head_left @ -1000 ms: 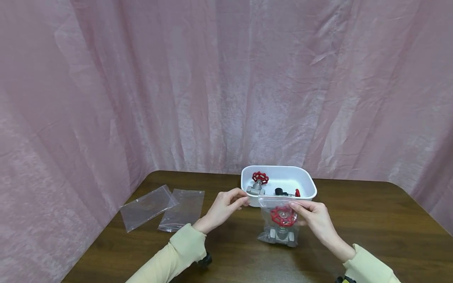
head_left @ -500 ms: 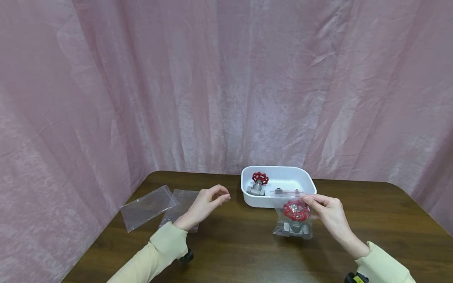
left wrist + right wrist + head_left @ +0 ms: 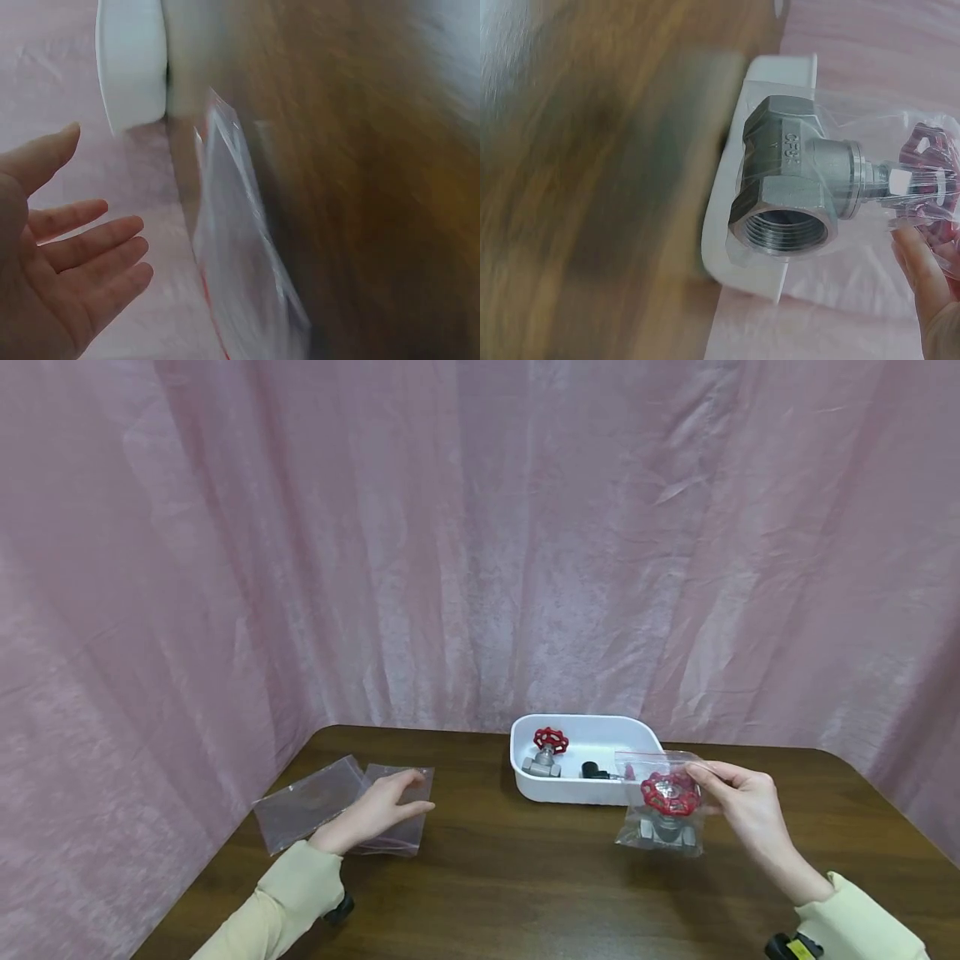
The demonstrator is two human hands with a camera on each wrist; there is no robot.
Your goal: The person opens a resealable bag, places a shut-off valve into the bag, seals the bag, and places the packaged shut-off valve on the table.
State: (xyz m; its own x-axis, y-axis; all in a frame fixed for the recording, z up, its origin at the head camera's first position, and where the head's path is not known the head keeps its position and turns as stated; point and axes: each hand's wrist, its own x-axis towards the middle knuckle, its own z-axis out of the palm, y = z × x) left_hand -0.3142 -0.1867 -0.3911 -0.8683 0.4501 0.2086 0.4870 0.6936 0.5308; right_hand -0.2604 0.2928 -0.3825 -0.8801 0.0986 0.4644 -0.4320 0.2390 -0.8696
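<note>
My right hand (image 3: 746, 806) pinches the upper right side of a clear zip bag (image 3: 632, 822) that holds a gate valve (image 3: 670, 802). The valve has a red handwheel and a steel body, whose threaded port (image 3: 786, 229) faces the right wrist camera. The bag hangs upright in front of the white tub's right end. At the left, my left hand (image 3: 378, 810) is over a flat clear bag (image 3: 420, 785), fingers apart and loosely bent, holding nothing. The left wrist view shows that hand (image 3: 82, 262) beside the zip bags (image 3: 247, 277). Another flat clear bag (image 3: 311, 797) lies partly under the first.
A white tub (image 3: 525, 787) stands at the back of the wooden table (image 3: 495, 877). Inside are a second red-wheeled valve (image 3: 547, 752) and a small black-ended fitting (image 3: 592, 770). A pink curtain (image 3: 480, 543) hangs behind the table.
My right hand has carried the bagged valve to the right, from the tub's front to its right end. My left hand has moved left, away from the tub, to over the flat bags.
</note>
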